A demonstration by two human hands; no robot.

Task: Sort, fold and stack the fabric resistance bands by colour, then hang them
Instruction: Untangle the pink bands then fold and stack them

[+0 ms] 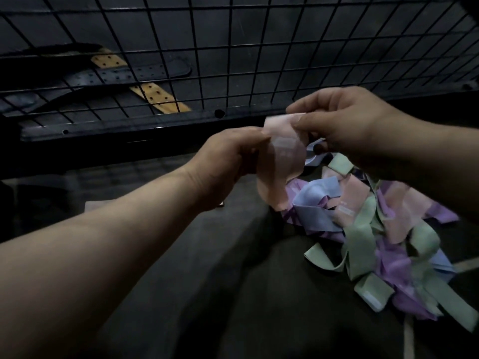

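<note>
Pink band (pixel 281 161) between hands (pixel 228 161) (pixel 344 130), long axis roughly vertical, loop end downward

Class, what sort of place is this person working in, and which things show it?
Probably a gym storage corner: leather belts with punched holes lie behind a black wire grid, and a pile of pastel fabric bands sits on the dark floor.

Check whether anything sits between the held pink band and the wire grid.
Nothing visible does. The left hand and right hand pinch the pink band in open air before the wire grid; the band pile lies below, to the right.
</note>
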